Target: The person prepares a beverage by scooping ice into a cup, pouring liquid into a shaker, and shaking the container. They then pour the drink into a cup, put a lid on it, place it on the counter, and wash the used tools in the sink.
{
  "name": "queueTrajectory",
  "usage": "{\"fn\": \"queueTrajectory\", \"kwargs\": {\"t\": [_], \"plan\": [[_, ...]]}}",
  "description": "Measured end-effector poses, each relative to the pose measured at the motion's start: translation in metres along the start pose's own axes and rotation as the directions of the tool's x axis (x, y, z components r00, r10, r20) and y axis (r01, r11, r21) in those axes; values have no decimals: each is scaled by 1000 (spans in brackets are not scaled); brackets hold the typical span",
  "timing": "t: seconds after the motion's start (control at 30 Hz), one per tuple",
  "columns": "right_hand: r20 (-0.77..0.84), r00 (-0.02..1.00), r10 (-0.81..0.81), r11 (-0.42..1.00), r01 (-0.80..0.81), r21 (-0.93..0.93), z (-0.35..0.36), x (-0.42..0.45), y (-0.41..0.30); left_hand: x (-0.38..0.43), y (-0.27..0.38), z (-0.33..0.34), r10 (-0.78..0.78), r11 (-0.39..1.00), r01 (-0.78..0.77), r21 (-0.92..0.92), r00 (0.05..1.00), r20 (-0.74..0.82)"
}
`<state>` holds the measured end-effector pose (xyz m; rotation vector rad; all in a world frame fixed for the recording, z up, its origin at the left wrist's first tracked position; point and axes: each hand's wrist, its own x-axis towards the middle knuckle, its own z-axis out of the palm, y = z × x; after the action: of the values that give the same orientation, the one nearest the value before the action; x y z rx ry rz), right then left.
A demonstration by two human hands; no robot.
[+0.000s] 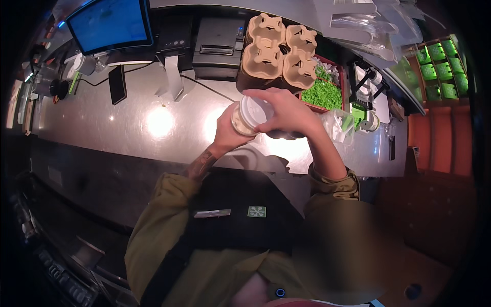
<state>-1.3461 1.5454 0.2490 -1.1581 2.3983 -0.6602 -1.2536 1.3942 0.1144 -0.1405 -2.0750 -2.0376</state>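
Over the steel counter, my left hand is wrapped around a cup with pale contents or a pale wall. A white plastic lid sits on the cup's top, facing me at a tilt. My right hand grips this lid from the right, thumb at its lower edge and fingers over its far edge. Whether the lid is fully pressed on cannot be seen. Beneath my right wrist, a dark object on the counter is mostly hidden.
Stacked moulded-pulp cup carriers stand just beyond my hands. A red tray holds small green pieces. Behind are a receipt printer and a monitor. A phone lies left; a clear plastic bag sits right.
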Motion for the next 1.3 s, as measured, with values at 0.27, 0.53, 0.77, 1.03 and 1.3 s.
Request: {"fn": "queueTrajectory", "kwargs": {"t": [0.27,0.53,0.77,1.03,1.3], "plan": [[15,986,169,956,-160,-248,19,7,-44,-27,-24,-38,-57,989,49,-137,997,-58],[-62,978,198,971,-204,-123,26,6,-42,-9,23,-39,-473,687,532,-495,845,250],[-93,972,215,961,-227,-159,33,7,-48,-4,26,-33,-533,641,573,-510,811,242],[-85,960,265,944,-277,-178,33,7,-47,6,34,-29,-588,644,623,-443,774,235],[-692,511,510,841,-463,279,-21,-67,161,15,51,-39,-438,889,424,-173,898,-50]]}}
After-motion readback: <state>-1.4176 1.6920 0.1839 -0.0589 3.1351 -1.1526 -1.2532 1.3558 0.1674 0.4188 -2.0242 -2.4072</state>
